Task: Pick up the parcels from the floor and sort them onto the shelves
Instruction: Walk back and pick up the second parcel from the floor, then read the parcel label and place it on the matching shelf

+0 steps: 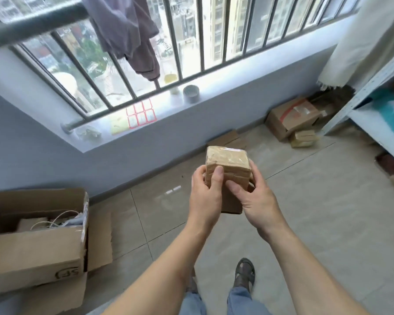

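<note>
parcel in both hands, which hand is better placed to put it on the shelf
Probably the right hand. The shelf stands at the right side of the view, on that hand's side, and it already grips the parcel. The left hand would have to reach across.

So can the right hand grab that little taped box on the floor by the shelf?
Probably not now: the right hand and left hand both hold a taped brown cardboard parcel, and the small taped box lies far off.
</note>
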